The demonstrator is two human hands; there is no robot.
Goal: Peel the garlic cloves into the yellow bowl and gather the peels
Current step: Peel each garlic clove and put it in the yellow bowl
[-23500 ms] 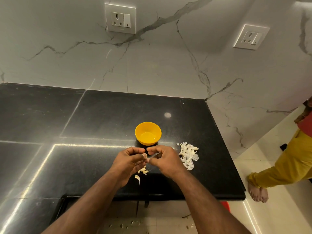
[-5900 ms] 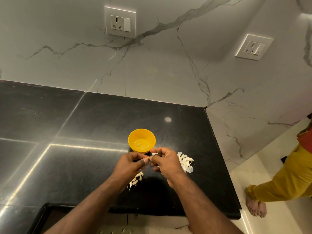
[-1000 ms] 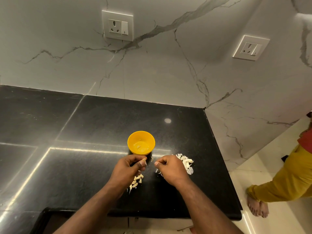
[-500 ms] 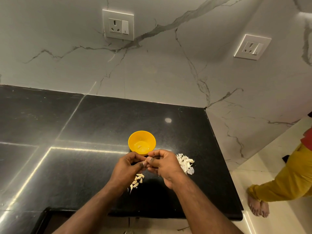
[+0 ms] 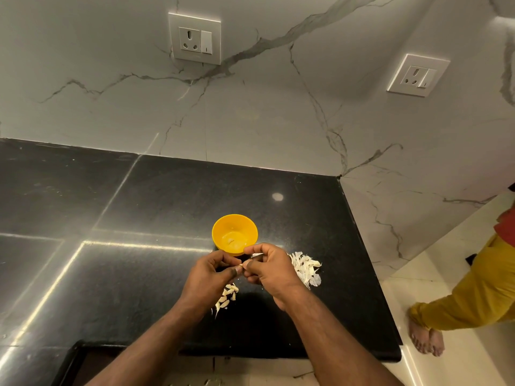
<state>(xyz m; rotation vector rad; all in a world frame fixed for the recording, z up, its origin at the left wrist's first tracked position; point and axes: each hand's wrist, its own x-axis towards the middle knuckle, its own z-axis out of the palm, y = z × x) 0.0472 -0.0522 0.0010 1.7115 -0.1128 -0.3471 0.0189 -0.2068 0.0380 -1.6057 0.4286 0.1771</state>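
The yellow bowl [image 5: 234, 232] stands on the black countertop [image 5: 139, 207] with a peeled clove or two inside. Just in front of it my left hand [image 5: 209, 277] pinches a small garlic clove [image 5: 241, 266] between thumb and fingers. My right hand [image 5: 269, 270] meets it fingertip to fingertip and pinches the same clove and a strip of its skin. Several unpeeled cloves [image 5: 227, 296] lie under my left hand. A heap of white peels [image 5: 305, 270] lies right of my right hand, partly hidden by it.
The counter ends at a front edge [image 5: 278, 355] and a right edge near the marble wall corner. Two wall sockets [image 5: 195, 37] sit on the backsplash. A person in yellow trousers [image 5: 468, 299] stands barefoot on the floor at the right.
A second ago my hands were apart, the right one near the peel heap. They came together over the counter and now both pinch the clove just in front of the bowl.
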